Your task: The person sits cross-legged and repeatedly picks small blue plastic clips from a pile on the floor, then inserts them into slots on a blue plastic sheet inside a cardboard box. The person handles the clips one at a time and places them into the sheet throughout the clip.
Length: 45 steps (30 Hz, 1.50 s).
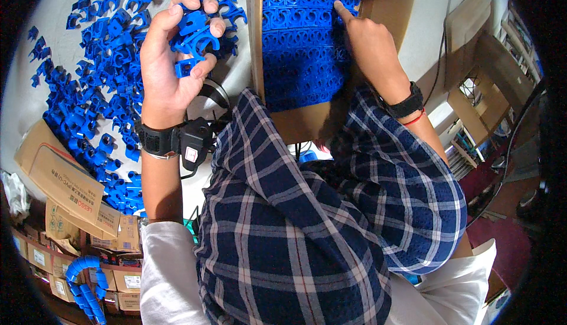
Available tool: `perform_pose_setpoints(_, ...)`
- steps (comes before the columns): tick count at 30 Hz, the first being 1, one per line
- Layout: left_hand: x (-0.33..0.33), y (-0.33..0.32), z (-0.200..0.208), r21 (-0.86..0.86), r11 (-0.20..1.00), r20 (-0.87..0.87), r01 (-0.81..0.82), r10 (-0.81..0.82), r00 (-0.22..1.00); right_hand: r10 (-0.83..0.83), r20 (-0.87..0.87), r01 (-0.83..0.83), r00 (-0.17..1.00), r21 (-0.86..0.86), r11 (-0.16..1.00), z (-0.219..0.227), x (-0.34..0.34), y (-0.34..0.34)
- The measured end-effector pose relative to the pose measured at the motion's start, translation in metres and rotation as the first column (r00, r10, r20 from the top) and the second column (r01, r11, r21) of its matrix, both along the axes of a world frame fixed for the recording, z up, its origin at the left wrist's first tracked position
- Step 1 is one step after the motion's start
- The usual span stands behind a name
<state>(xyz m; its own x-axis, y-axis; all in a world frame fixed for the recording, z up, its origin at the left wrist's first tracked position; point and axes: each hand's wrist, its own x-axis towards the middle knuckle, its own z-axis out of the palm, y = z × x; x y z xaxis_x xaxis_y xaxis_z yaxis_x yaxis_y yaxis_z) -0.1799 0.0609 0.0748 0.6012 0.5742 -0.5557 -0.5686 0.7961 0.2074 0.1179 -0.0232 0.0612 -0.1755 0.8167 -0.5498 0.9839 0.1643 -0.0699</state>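
My left hand (pixel 160 68) is raised with its palm up, the fingers curled around several blue plastic pipe clips (pixel 196 34). To its right stands an open cardboard box (pixel 390 15), packed with neat rows of the same blue clips (pixel 301 47). Over the right side of that box, my right hand (pixel 375 44) stretches its index finger onto the upper rows. No loose clip shows in it; its other fingers are bent and partly hidden.
A wide heap of loose blue clips (pixel 97 89) spreads over the white surface on the left. A brown carton (pixel 65 177) lies at its near edge, with stacked boxes (pixel 127 281) below. More open cartons (pixel 481 103) stand at the right, near a dark hanging cable (pixel 440 71).
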Motion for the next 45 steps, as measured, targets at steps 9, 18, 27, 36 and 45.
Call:
perform_pose_setpoints(9,-0.007,-0.001,0.003,0.026,0.999,-0.045,-0.025,0.026,0.999,-0.197,-0.341,0.214,0.919,0.013,0.977,-0.011,0.01,-0.003)
perform_pose_setpoints(18,-0.012,-0.01,0.002,0.04,0.998,-0.103,-0.054,0.058,0.993,-0.287,-0.329,0.277,0.9,-0.078,0.958,-0.018,0.014,-0.002)
perform_pose_setpoints(27,-0.016,-0.012,0.006,0.053,0.996,-0.109,-0.067,0.073,0.991,-0.298,-0.397,0.291,0.868,-0.079,0.953,-0.025,0.015,-0.009)
perform_pose_setpoints(36,-0.017,-0.015,0.005,0.056,0.996,-0.135,-0.073,0.08,0.988,-0.288,-0.445,0.312,0.848,-0.02,0.95,-0.026,0.013,-0.015)
perform_pose_setpoints(45,-0.015,-0.018,0.004,0.057,0.996,-0.12,-0.074,0.08,0.99,-0.189,-0.463,0.262,0.866,0.097,0.96,-0.031,0.015,-0.02)
